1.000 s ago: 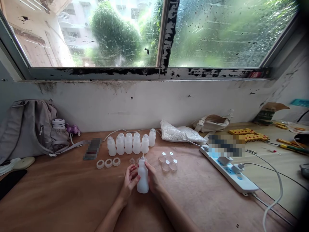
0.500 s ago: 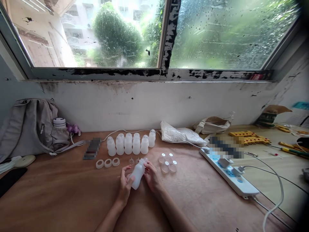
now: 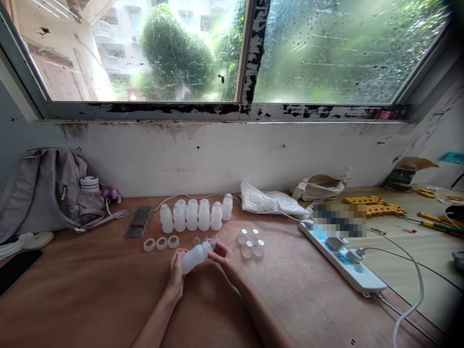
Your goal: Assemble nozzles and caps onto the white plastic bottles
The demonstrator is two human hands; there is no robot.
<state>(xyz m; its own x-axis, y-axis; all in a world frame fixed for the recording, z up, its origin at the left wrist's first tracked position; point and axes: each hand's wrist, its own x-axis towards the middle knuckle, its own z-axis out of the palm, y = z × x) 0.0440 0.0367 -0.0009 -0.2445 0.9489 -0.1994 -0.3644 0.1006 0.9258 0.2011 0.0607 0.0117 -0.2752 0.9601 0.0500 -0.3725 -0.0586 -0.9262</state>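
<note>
My left hand (image 3: 177, 273) is wrapped round the body of a frosted white baby bottle (image 3: 193, 257), which lies tilted with its neck up to the right. At that neck, the fingers of my right hand (image 3: 222, 257) pinch a clear teat (image 3: 211, 244). Just behind the bottle, a small clear teat (image 3: 196, 240) rests on the table, and another is partly hidden by the bottle neck. Three white rings (image 3: 161, 243) lie in a row to the left. Clear round caps (image 3: 247, 249) sit grouped to the right of my hands.
Several frosted bottles (image 3: 192, 215) stand upright at the back. Behind the caps lies a white plastic packet (image 3: 268, 200). A white power strip (image 3: 348, 263) with plugs and cables runs along the right. A grey backpack (image 3: 50, 188) stands at the left, near a blurred-out object (image 3: 137, 222).
The bottle has tipped from nearly upright to a flatter slant, its base swinging left. My left hand has moved left with it, while my right hand stays at the neck.
</note>
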